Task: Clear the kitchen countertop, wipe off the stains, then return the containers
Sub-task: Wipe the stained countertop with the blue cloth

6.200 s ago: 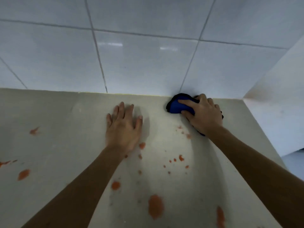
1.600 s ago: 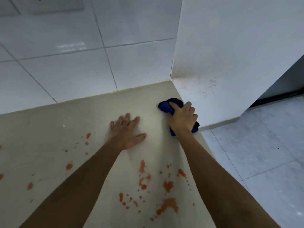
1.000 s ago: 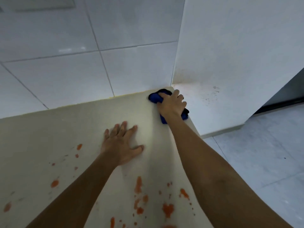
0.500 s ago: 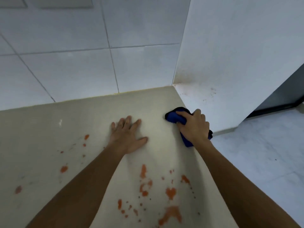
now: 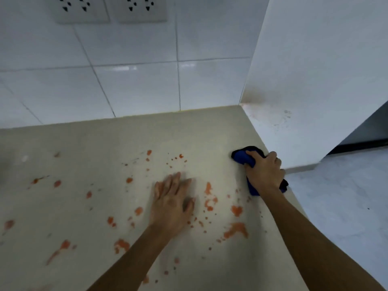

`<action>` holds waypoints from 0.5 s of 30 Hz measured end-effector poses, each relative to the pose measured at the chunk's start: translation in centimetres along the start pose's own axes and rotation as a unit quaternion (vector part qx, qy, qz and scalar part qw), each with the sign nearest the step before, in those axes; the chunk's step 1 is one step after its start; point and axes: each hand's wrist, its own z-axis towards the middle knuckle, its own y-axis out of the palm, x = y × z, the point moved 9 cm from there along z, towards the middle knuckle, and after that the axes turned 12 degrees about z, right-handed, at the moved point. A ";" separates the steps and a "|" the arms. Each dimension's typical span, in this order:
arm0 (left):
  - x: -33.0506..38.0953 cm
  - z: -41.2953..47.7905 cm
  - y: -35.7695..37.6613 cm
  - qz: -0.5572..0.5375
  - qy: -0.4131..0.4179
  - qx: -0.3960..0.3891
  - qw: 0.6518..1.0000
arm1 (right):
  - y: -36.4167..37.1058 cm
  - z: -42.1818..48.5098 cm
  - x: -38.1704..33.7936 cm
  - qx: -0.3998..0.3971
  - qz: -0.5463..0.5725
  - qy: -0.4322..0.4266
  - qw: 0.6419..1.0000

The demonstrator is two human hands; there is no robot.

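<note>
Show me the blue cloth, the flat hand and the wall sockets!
blue cloth (image 5: 241, 158), head view, on the bunched end that sticks out.
left hand (image 5: 171, 203), head view, on the back of the hand.
wall sockets (image 5: 142, 15), head view, on the right-hand plate.

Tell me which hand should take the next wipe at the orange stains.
The right hand. It holds the blue cloth at the right edge of the countertop, with orange stains just nearer the person. The left hand lies flat on it, holding nothing.

countertop (image 5: 109, 139) open leftward; side wall (image 5: 304, 80) blocks right.
</note>
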 end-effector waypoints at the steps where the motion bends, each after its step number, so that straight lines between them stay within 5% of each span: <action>1: -0.2 -0.8 0.1 0.006 -0.004 -0.001 1.000 | 0.5 0.5 -1.0 0.002 -0.007 0.017 1.000; 4: -0.3 -2.3 0.4 0.003 -0.018 -0.012 1.000 | 1.8 0.0 -4.4 -0.028 -0.026 -0.017 0.999; 9: 0.4 -2.3 1.2 0.001 -0.036 -0.060 0.998 | 1.4 -5.1 -5.1 -0.075 -0.020 -0.225 0.971; 15: 0.9 -2.3 1.8 0.010 -0.065 -0.084 0.994 | 1.3 1.5 -3.2 -0.048 -0.006 -0.094 0.994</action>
